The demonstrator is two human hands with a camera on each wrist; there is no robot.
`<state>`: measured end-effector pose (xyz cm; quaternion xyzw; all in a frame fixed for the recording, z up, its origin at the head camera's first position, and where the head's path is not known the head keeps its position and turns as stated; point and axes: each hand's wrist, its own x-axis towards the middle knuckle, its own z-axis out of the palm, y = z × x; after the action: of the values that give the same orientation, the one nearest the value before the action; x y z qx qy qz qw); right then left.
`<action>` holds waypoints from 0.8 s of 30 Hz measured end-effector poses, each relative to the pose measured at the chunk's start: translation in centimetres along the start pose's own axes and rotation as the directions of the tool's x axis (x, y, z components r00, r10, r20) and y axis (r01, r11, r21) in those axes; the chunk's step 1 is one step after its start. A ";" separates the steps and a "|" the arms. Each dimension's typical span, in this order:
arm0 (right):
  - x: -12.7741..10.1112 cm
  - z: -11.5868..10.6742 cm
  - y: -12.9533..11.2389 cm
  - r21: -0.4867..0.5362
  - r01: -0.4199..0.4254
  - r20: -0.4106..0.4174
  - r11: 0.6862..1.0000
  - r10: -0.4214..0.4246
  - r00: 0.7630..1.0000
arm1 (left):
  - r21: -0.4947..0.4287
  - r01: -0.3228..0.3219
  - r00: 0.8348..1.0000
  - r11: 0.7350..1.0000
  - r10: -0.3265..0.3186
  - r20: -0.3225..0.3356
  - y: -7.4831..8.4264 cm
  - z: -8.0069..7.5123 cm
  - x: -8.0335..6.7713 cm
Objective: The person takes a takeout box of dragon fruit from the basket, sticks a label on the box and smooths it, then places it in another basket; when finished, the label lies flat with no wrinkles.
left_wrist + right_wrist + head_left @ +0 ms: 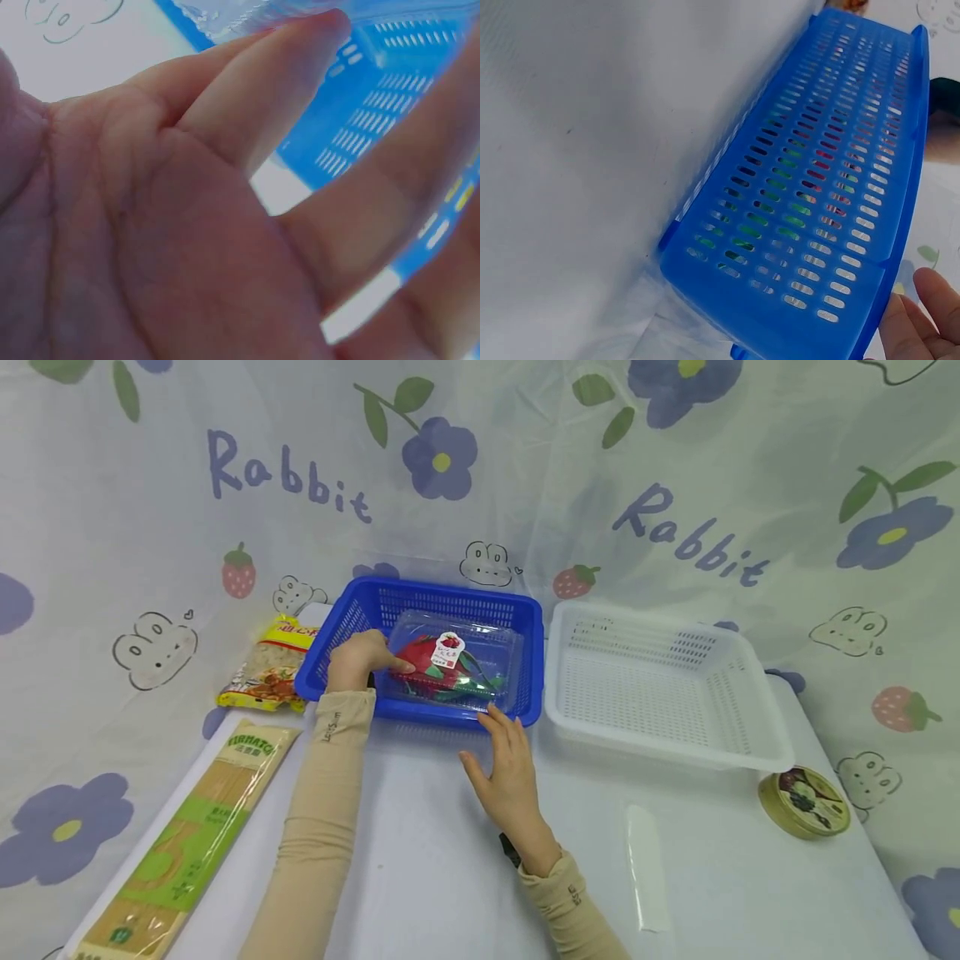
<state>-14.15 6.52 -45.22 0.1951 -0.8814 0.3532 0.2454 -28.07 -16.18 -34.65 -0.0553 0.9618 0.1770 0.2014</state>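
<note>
A clear plastic fruit box (487, 647) with red and green contents and a white label lies inside the blue basket (465, 595). My left hand (360, 658) reaches over the basket's left side, its thumb lying on the box's lid. In the left wrist view its fingers (255, 90) are spread and nearly straight, one tip right at the clear plastic, with the palm bare. At the basket's front right corner, my right hand (510, 777) has its fingers extended, tips at the rim. The right wrist view shows those fingertips (904, 330) beside the blue rim.
A white basket (667, 739) stands to the right, with a round golden tin (806, 802) by its front corner. On the left lie a yellow-edged food packet (273, 664) and a long noodle packet (195, 835). A white strip (647, 868) lies at front right.
</note>
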 end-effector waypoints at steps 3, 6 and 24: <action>0.0 0.0 0.1 -0.002 0.000 0.010 1.000 0.000 1.000 | 0.033 0.032 0.999 0.999 -0.031 -0.037 0.5 0.3 -0.4; 0.2 -0.2 0.2 -0.006 0.004 0.031 1.000 -0.004 1.000 | 0.042 0.039 0.995 0.998 -0.035 -0.090 1.0 0.9 -0.9; 1.4 -4.9 1.6 0.120 -0.041 0.322 0.992 0.000 0.947 | 0.002 -0.194 0.835 0.981 0.166 -0.524 2.0 5.5 -7.0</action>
<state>-14.69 10.84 -42.18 0.2558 -0.8877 0.3738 0.0823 -20.00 -12.12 -35.85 -0.0157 0.9763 0.1978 -0.0859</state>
